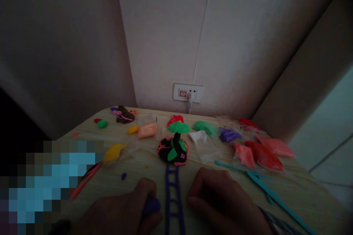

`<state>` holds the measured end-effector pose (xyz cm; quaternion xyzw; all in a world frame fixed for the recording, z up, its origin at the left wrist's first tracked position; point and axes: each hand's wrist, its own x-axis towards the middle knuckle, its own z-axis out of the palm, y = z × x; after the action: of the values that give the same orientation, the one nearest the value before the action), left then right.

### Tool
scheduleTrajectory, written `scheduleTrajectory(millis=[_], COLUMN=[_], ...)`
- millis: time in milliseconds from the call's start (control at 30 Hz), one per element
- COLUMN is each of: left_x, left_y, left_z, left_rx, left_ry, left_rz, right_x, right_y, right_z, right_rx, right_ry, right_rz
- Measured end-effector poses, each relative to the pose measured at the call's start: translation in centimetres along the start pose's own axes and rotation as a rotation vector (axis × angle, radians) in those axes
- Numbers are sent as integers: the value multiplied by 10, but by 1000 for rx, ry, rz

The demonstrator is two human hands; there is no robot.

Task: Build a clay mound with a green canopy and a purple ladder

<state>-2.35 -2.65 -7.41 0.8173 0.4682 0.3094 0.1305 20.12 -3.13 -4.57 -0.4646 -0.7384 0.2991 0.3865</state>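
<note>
My left hand rests on the wooden table with its fingers curled round a lump of purple clay. Just right of it a purple clay ladder runs up to a black clay mound with a pink rim, green leaves and a green top. On the ladder's right side my right hand is loosely fisted, knuckles up, and what it holds, if anything, is hidden.
Clay pieces in plastic bags lie across the table: yellow, orange, white, green, purple, red. Teal modelling tools lie at right. A wall socket sits behind. A blurred patch covers the lower left.
</note>
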Motion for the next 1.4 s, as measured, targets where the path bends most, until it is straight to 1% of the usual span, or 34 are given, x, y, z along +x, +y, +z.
scheduleTrajectory(millis=[67, 133, 200, 267, 333, 400, 433, 467, 533, 600, 633, 733, 800, 833, 967, 1033, 1100, 1167, 1300, 1400], left_x=[3, 7, 10, 13, 15, 16, 16, 16, 16, 15, 15, 12, 12, 11, 12, 12, 13, 14, 16, 17], left_y=[2, 4, 8, 15, 26, 40, 46, 51, 57, 58, 57, 54, 52, 51, 47, 46, 44, 43, 39, 38], left_z=[-1, -4, -7, -10, -15, -22, -25, -28, -32, -32, -32, -30, -30, -31, -34, -34, -33, -32, -30, -31], left_rx=[30, 26, 16, 50, 125, 182, 211, 219, 205, 203, 210, 238, 231, 216, 160, 151, 130, 96, 51, -8], left_ry=[-26, -43, -121, -247, -336, -367, -373, -395, -383, -333, -337, -275, -244, -233, -264, -266, -263, -258, -269, -287], left_rz=[-29, -8, -14, -86, -204, -313, -328, -315, -261, -190, -163, -82, -19, -9, 26, 47, 48, 13, -65, -92], right_x=[-1, -1, -1, -1, -2, -3, -3, -3, -2, -1, 0, 1, 2, 2, 2, 2, 3, 4, 5, 4], right_y=[0, 1, 2, 2, 0, -3, -5, -6, -8, -8, -7, -4, -2, -1, 1, 2, 3, 4, 4, 1], right_z=[2, 5, 7, 9, 8, 6, 6, 5, 5, 5, 5, 3, 2, 1, -1, -1, -1, 0, 0, -2], right_rx=[10, -3, -19, -60, -116, -159, -165, -159, -112, -77, -49, 85, 127, 133, 155, 149, 155, 159, 105, 45], right_ry=[21, 57, 67, 42, -11, -46, -57, -76, -137, -170, -161, -183, -181, -179, -187, -159, -129, -119, -138, -153], right_rz=[-49, -83, -85, -28, 70, 170, 201, 215, 208, 191, 187, 200, 162, 145, 106, 113, 134, 157, 161, 142])
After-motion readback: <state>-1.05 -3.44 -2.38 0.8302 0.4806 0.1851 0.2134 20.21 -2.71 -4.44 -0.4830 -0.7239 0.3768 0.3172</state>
